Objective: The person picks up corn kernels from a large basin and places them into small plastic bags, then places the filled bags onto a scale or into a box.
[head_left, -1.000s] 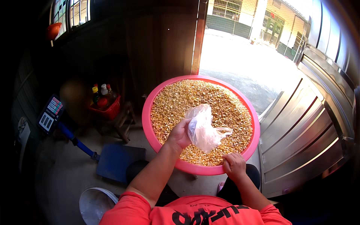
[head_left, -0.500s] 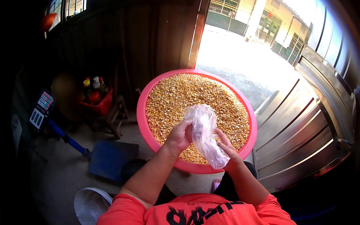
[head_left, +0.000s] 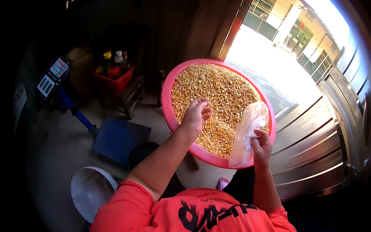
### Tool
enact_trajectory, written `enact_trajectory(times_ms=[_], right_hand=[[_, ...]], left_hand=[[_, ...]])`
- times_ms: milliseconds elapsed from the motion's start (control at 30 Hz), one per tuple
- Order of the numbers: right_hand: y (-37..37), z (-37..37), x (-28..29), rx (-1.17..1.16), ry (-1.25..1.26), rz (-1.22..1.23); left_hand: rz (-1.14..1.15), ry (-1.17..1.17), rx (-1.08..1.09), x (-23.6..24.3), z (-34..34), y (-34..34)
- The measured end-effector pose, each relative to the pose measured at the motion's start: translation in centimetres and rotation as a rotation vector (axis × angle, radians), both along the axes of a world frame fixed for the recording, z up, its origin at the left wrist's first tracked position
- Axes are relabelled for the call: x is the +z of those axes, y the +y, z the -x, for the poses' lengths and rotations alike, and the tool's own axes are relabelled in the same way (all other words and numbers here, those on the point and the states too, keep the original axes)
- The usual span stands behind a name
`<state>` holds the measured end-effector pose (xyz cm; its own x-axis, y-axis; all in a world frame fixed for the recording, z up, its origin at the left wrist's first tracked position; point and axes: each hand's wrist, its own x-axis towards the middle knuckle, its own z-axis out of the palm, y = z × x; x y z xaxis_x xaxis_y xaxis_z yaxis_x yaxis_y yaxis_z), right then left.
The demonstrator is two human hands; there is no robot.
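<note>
Pink basin [head_left: 166,92] of corn kernels [head_left: 216,89]

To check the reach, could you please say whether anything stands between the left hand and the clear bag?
Nothing visible blocks the left hand from the bag, which the right hand holds; the corn lies below.

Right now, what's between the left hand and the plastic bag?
Head view: only corn kernels show between the left hand and the plastic bag.

Sunlight overexposes the pale concrete yard [head_left: 266,56] beyond the fingers [head_left: 206,110]; left of them, the dark brown wall [head_left: 177,38] lies dim; right, distortion curves the silver metal gate [head_left: 309,156].
</note>
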<state>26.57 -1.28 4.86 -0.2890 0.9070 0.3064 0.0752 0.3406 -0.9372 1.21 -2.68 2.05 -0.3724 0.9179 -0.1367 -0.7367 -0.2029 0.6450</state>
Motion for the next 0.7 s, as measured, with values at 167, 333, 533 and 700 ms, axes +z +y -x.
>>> enact_trajectory(times_ms=[167, 333, 533, 700], right_hand=[[-0.2, 1.1, -0.3, 0.014, -0.002, -0.014], [-0.8, 0.9, -0.6, 0.016, 0.016, 0.027], [-1.2, -0.6, -1.0, 0.002, -0.001, 0.047], [-1.6, -0.4, -0.6, -0.026, -0.034, -0.004]], left_hand=[[-0.028, -0.152, -0.039, 0.8, -0.3, -1.0], [0.014, -0.340, -0.060, 1.0, 0.3, -1.4], [0.009, -0.411, -0.081, 1.7, 0.1, -1.8], [-0.027, -0.422, -0.095, 1.9, 0.0, -2.2]])
